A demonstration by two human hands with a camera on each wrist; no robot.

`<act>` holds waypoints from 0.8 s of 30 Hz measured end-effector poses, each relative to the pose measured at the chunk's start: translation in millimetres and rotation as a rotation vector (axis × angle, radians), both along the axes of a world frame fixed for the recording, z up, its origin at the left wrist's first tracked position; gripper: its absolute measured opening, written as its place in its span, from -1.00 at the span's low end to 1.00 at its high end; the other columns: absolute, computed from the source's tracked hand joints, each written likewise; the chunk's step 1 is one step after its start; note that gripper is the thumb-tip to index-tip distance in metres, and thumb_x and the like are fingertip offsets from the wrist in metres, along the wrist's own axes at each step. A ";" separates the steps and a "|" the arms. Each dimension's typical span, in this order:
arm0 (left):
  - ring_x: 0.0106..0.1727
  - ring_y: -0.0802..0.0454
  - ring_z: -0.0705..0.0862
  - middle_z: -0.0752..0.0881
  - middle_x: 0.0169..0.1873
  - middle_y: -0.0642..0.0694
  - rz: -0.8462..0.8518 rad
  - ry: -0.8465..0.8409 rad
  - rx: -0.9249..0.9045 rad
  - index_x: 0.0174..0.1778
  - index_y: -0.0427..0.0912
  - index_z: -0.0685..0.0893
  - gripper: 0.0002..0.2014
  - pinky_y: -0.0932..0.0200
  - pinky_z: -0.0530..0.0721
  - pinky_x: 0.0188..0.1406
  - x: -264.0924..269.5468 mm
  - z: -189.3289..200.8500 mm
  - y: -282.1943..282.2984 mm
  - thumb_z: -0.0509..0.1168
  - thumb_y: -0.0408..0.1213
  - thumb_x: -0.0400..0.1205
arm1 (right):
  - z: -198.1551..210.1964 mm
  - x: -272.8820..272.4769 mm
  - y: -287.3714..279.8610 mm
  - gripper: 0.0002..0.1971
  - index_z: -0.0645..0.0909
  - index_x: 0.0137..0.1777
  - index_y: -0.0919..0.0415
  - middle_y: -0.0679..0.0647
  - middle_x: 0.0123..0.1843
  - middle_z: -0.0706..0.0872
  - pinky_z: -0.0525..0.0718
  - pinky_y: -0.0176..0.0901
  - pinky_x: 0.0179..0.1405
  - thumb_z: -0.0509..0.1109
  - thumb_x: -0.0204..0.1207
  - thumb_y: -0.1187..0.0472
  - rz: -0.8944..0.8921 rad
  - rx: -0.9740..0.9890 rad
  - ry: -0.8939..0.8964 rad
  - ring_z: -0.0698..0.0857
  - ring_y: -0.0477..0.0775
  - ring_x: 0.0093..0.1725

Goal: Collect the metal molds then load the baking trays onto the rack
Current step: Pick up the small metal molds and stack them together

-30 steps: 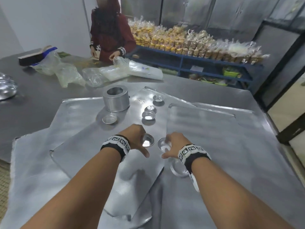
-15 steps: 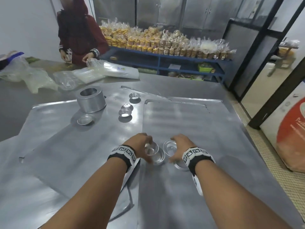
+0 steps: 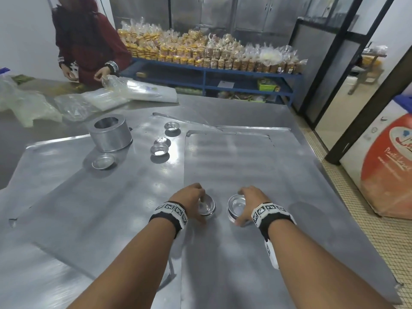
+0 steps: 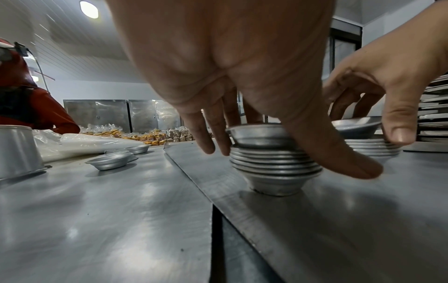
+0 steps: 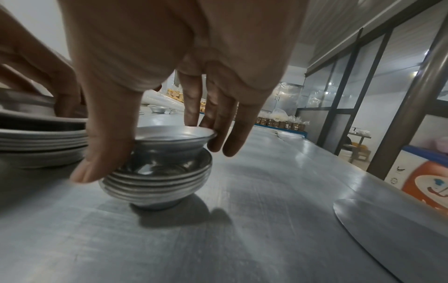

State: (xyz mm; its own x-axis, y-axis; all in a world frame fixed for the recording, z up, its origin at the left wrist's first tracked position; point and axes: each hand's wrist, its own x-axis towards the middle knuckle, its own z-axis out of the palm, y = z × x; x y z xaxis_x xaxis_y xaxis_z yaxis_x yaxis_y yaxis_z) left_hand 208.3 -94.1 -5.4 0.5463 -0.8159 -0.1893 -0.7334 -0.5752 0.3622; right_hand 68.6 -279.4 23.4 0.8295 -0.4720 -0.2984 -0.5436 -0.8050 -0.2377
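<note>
Two stacks of small round metal molds stand on the near flat baking tray (image 3: 234, 163). My left hand (image 3: 199, 202) pinches the top mold (image 4: 259, 134) between thumb and fingers, seated on the left stack (image 4: 276, 164). In the same way my right hand (image 3: 244, 205) grips the top mold (image 5: 174, 137) sitting in the right stack (image 5: 157, 178). Several loose molds lie further back on the left tray (image 3: 89, 208): one far (image 3: 171, 126), two together (image 3: 159, 150), one left (image 3: 103, 161).
A tall round metal tin (image 3: 110, 132) stands on the left tray. Plastic bags (image 3: 124, 94) lie at the table's far side, where another person (image 3: 89, 41) stands. A blue shelf of bagged goods (image 3: 211, 59) is behind. The table edge and tiled floor (image 3: 379, 219) run along the right.
Both hands moved from the left tray's edge onto the near tray, each with a mold, and lowered them onto the two stacks. The head view swung to the right.
</note>
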 end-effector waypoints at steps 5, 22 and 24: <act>-0.04 0.08 0.67 0.50 0.07 0.16 -0.041 0.023 0.018 0.13 0.15 0.74 -0.34 0.04 0.76 0.03 3.1 -6.9 0.7 0.67 0.08 0.07 | -3.2 -0.2 0.8 0.01 0.48 0.43 0.01 -0.03 0.33 0.56 0.63 -0.11 0.25 0.76 -0.12 -0.06 0.017 -0.007 0.037 0.58 0.05 0.34; 0.17 0.03 0.68 0.59 0.25 0.11 -0.011 0.000 0.006 0.21 0.15 0.73 -0.36 0.13 0.68 0.19 -3.8 -11.1 -0.5 0.66 0.07 0.17 | -9.6 -4.1 -0.3 -0.08 0.46 0.35 -0.02 -0.06 0.19 0.63 0.72 -0.19 -0.05 0.67 -0.13 0.02 0.065 -0.032 0.085 0.71 0.05 0.09; 0.15 0.03 0.68 0.59 0.21 0.13 0.008 0.017 -0.015 0.21 0.22 0.71 -0.32 0.12 0.70 0.17 -5.6 -12.5 0.0 0.68 0.07 0.13 | -9.3 -4.0 -0.5 -0.05 0.45 0.37 -0.03 -0.06 0.17 0.66 0.71 -0.20 -0.09 0.68 -0.14 0.02 0.070 -0.037 0.096 0.73 0.06 0.07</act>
State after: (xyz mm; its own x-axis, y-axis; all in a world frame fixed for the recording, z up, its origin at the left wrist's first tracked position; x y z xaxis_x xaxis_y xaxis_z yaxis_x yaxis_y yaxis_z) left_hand 202.7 -94.1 -17.9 0.5499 -0.8142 -0.1864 -0.7222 -0.5756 0.3835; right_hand 64.7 -279.9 14.1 0.8293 -0.4260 -0.3618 -0.5044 -0.8492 -0.1565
